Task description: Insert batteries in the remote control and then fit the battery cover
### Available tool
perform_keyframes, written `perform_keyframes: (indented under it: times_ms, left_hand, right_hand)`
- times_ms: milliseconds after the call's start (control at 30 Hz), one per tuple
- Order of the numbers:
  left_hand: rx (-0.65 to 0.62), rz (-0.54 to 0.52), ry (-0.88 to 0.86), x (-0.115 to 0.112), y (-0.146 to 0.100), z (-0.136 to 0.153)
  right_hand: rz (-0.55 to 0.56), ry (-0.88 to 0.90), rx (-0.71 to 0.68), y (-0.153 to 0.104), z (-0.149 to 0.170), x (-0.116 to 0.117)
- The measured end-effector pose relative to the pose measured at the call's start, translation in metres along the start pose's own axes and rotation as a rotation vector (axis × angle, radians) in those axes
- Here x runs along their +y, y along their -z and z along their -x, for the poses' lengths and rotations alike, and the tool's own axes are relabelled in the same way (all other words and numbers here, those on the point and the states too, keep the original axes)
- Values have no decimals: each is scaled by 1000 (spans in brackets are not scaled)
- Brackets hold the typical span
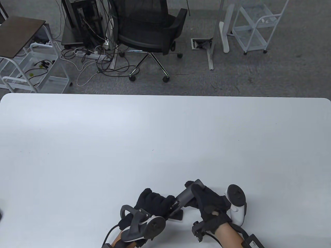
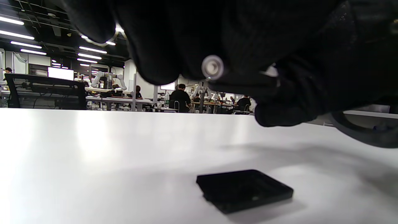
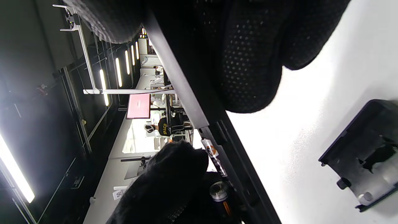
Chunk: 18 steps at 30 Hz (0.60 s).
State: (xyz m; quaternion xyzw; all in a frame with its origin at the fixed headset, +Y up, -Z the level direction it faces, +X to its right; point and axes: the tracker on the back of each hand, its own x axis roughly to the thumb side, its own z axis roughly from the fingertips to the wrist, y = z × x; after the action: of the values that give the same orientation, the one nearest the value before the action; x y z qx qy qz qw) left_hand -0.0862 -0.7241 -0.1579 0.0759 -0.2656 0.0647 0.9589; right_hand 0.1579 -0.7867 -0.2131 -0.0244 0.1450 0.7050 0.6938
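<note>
My right hand grips the grey remote control and holds it tilted above the table near the front edge. My left hand pinches a battery at the remote's lower, open end. The battery's metal end shows between my left fingers. In the right wrist view the battery sits at the remote's edge beside a left fingertip. The black battery cover lies loose on the table below the remote, inner side up; it also shows in the left wrist view and the right wrist view.
The white table stretches away beyond my hands. An office chair, carts and cables stand on the floor past the table's far edge.
</note>
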Motion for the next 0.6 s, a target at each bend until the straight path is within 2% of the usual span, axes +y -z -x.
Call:
perform_keyframes:
  times_ms: [233, 600]
  left_hand:
    - [-7, 15, 20, -2, 1, -6]
    - [-32, -50, 63, 2, -1, -16]
  right_hand:
    - [9, -22, 11, 0, 0, 1]
    - [9, -21, 23, -1, 0, 4]
